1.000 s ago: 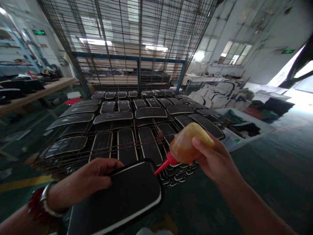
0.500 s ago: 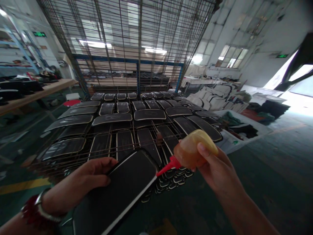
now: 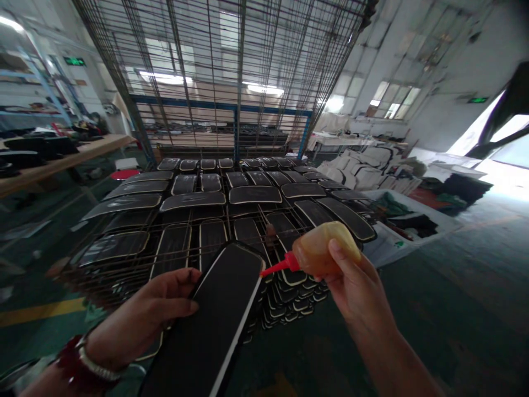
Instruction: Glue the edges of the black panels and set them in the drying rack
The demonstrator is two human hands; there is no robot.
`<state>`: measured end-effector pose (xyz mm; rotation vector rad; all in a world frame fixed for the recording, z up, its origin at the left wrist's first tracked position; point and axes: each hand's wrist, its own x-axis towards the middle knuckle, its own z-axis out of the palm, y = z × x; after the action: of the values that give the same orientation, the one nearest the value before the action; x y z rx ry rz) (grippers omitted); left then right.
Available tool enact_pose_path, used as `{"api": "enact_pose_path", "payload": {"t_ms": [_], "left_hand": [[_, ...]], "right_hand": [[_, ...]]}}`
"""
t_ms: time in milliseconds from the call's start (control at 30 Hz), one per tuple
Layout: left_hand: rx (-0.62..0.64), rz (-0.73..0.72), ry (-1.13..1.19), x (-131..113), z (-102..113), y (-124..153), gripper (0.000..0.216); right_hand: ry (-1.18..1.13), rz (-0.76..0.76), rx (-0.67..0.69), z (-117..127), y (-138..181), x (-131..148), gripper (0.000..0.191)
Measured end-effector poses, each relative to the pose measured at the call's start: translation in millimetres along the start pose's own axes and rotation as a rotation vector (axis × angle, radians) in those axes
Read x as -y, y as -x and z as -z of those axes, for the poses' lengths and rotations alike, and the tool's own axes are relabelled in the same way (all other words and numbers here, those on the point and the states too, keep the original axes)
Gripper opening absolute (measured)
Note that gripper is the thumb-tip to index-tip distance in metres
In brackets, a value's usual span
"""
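My left hand (image 3: 167, 303) grips the left edge of a black panel (image 3: 215, 314) with rounded corners, thumb on its face and fingers beneath. A pale line runs along the panel's edges; its near end leaves the bottom of the view. In my right hand (image 3: 351, 281) is a squeeze bottle (image 3: 326, 248) of amber liquid, held sideways. Its red nozzle (image 3: 276, 267) points left, the tip at the panel's far right corner. I cannot tell whether the tip touches the surface.
A wire rack (image 3: 198, 213) ahead carries many similar black panels in rows, its raised grids (image 3: 264, 66) standing behind. A white bin (image 3: 392, 248) with cloth stands right. At left are a table (image 3: 107, 144) and a red stool (image 3: 124, 174).
The panel has turned to point more steeply away from me. The bottle has tilted flatter, and its nozzle tip has shifted slightly up and left to the panel's far right corner.
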<state>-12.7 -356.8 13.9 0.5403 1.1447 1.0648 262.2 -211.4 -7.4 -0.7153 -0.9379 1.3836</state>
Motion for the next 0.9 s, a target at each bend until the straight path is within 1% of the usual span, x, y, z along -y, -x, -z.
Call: {"api": "enact_pose_path", "payload": {"t_ms": [100,300,500,633,900], "left_hand": [[-0.012,-0.008,0.014,2.3,1.7,0.2,0.031],[-0.069,-0.027,0.041,1.6,-1.0,1.7,0.036],[-0.096,-0.039,0.054,3.8,-0.6,1.6,0.037],[-0.138,-0.043,0.057,4.0,0.9,-0.2,0.039],[-0.193,-0.082,0.072,0.2,3.6,-2.8,0.033]], "right_hand": [[-0.007,-0.018,0.018,-0.4,8.8,-2.6,0.030],[0.022,-0.055,0.040,-6.2,34.0,-3.3,0.032],[0.059,-0.104,0.107,-8.0,51.7,-6.5,0.032],[0.085,-0.135,0.151,-5.7,60.3,-10.3,0.031],[0.092,-0.223,0.204,-4.1,77.5,-14.8,0.036]]}}
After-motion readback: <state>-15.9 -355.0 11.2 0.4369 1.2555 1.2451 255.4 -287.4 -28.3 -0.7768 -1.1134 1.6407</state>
